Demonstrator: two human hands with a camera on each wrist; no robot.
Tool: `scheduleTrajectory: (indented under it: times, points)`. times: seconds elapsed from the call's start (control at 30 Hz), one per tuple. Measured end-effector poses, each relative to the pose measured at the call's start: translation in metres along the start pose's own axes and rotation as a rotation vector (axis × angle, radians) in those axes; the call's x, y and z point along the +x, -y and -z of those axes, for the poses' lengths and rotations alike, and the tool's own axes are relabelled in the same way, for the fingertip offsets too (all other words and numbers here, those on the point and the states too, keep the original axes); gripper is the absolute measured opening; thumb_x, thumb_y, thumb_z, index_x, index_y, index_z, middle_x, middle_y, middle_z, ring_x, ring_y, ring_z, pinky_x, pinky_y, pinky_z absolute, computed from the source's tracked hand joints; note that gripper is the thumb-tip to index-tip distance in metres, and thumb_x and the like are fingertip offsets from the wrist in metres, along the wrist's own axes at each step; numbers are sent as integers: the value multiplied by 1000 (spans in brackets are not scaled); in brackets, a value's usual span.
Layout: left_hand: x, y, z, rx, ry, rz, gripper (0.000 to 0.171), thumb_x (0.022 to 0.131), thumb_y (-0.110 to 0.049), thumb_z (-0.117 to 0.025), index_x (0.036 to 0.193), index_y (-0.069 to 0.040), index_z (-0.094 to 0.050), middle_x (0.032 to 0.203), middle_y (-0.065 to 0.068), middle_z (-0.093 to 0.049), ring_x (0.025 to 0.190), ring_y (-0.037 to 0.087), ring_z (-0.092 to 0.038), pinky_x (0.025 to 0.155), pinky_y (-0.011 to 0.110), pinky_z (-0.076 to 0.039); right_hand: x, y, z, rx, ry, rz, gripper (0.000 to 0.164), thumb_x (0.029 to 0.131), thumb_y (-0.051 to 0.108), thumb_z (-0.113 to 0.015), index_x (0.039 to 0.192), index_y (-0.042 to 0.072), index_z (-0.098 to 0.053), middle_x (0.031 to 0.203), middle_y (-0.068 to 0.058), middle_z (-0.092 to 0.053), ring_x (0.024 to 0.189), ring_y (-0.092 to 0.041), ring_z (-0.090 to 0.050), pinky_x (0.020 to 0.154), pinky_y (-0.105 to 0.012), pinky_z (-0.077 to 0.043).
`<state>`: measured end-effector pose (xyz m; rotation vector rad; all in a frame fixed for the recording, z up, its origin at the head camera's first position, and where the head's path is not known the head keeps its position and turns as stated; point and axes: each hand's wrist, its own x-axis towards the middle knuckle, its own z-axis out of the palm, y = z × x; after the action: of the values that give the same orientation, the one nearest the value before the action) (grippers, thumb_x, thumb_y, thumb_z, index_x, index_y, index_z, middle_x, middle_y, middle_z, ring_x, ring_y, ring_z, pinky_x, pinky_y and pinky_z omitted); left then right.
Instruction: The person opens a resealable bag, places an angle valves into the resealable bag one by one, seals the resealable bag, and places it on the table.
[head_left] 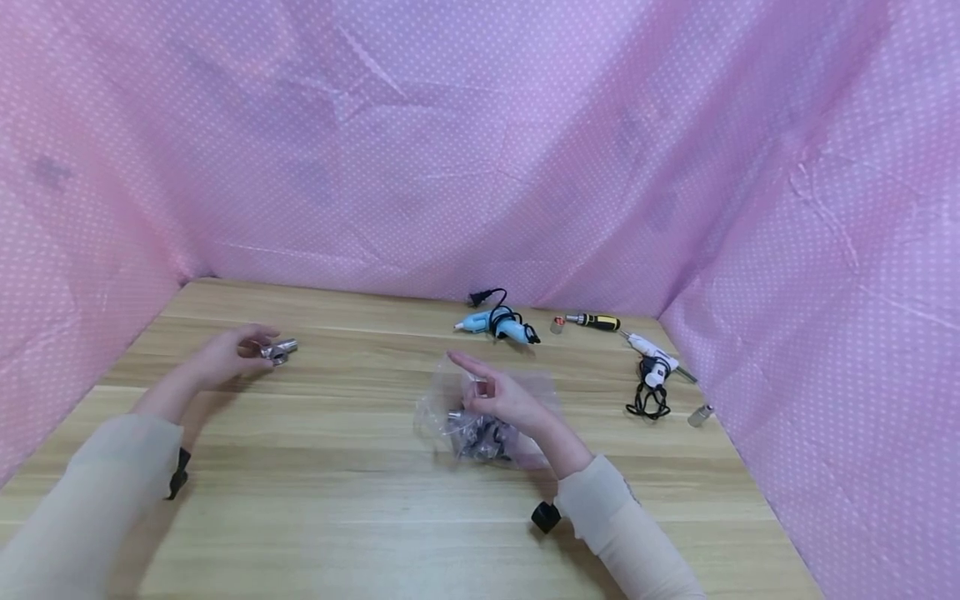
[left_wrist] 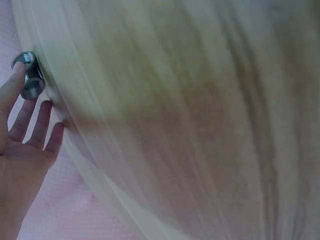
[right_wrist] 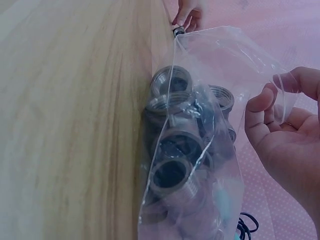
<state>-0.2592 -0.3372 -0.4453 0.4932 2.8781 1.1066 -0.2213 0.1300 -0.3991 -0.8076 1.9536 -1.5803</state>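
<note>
Pale cream sleeves (head_left: pixel 82 517); broad cuffs (head_left: pixel 592 500); small black block (head_left: pixel 546 517) beside each cuff, seemingly wrist camera

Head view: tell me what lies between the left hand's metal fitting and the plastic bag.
Only bare wooden tabletop lies between the metal fitting and the plastic bag, as the head view shows.

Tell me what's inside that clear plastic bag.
Inside the clear plastic bag are several grey metal threaded pipe fittings, piled together. The front ones partly cover others, so the exact number cannot be seen.
</note>
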Motion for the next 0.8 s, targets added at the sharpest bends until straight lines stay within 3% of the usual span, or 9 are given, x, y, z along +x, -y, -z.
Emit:
scheduleTrajectory:
  times: [0.17,0.5,0.6,0.67,0.8]
  points:
    - [2,8,1,23,-14,23,44,86,-15,-70,120,7,-54,111,26,-61,100,41,-60,85,43,-53,-2,6,-2,13,8,15,76,84,-12,-49,151,10,-18,126,-37,-32,75,-7,-49,70,-20,-46]
    - [4,11,1,45,-30,25,34,87,-13,-67,114,6,-60,109,27,-63,102,44,-59,89,55,-48,-2,6,-3,4,12,18,75,85,-11,-50,151,10,-18,143,-27,-26,76,-8,-49,70,-21,-46]
    - [5,10,1,41,-28,38,35,88,-16,-66,116,4,-60,110,26,-63,103,43,-59,91,57,-46,-3,7,-2,12,7,12,75,86,-11,-50,151,10,-18,131,-35,-32,75,-7,-49,71,-21,-46]
    - [5,9,2,42,-29,45,35,89,-18,-66,116,4,-60,110,25,-64,103,41,-59,92,55,-45,-3,7,-2,14,3,8,75,86,-11,-50,151,10,-18,128,-36,-33,76,-7,-49,72,-22,-46]
    - [6,7,3,31,-23,59,37,89,-22,-66,116,1,-61,109,22,-65,101,36,-61,86,36,-49,-3,7,-2,18,2,0,75,86,-10,-50,151,11,-19,128,-36,-32,77,-8,-50,73,-22,-47]
